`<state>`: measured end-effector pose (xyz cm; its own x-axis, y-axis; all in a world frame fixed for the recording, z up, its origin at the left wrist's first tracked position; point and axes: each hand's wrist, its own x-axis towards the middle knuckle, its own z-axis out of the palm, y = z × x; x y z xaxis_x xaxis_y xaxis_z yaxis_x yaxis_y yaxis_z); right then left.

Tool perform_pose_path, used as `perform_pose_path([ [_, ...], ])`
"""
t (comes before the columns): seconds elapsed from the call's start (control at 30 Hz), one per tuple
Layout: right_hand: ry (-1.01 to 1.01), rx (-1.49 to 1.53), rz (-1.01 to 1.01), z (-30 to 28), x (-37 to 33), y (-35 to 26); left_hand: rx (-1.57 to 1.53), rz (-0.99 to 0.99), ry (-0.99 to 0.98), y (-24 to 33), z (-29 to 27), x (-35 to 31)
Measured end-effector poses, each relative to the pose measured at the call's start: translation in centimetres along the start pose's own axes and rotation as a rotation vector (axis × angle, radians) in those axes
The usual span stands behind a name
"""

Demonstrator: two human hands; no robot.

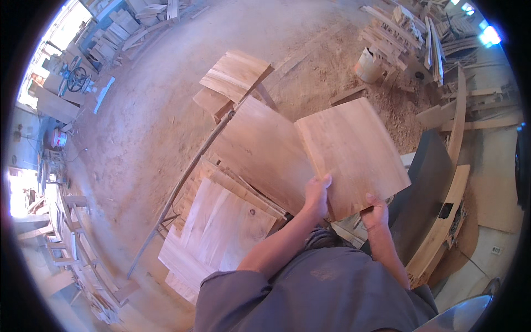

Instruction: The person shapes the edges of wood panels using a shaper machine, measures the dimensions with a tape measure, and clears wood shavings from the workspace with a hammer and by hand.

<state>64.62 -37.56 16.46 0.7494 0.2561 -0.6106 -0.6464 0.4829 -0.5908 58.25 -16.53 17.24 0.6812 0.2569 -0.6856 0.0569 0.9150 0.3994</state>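
Note:
A broad, pale brown wooden panel (354,155) is held up in front of me, tilted, between both hands. My left hand (317,195) grips its left edge near the bottom corner, thumb lying on the upper face. At the near edge, my right hand (376,211) has its thumb on top, its other fingers hidden beneath the board. Beyond and left of it lies another large wooden panel (265,149) on a stand. Closer to my left forearm rests a stack of lighter panels (221,227), the top one with a dark knot.
More boards (237,72) sit at the stand's far end, along a long thin rail (182,188). To my right stands a dark flat machine surface (426,188) with a wooden edge. Sawdust, a bucket (369,63) and scrap wood (392,33) lie at the far right.

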Motion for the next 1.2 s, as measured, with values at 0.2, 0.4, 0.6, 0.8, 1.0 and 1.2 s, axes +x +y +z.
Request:
perform_pose_path([
  [0.2, -0.008, -0.022, 0.206, 4.3, 0.4, 0.2, 0.075, 0.019, -0.104, 4.6, -6.4, -0.9],
  [0.4, -0.092, -0.238, 0.162, 4.4, 3.1, -0.4, 0.149, 0.306, 0.082, 4.6, -10.5, -4.6],
  [0.6, -0.377, -0.186, 0.543, -2.0, 14.8, -4.1, 0.501, 0.637, 0.445, 3.9, -12.9, -7.9],
  [0.8, -0.349, -0.415, 0.621, 5.2, 16.9, -3.3, 0.149, 0.736, 0.65, 0.8, -10.5, -11.7],
  [1.0, -0.643, -0.509, 0.759, 9.8, 18.8, -0.1, 0.185, 0.618, 0.883, -9.1, -12.1, -18.0],
  [1.2, -0.821, -0.61, 0.791, 13.2, 11.8, 3.8, 0.017, 0.346, 0.797, -27.6, -18.9, -23.6],
])
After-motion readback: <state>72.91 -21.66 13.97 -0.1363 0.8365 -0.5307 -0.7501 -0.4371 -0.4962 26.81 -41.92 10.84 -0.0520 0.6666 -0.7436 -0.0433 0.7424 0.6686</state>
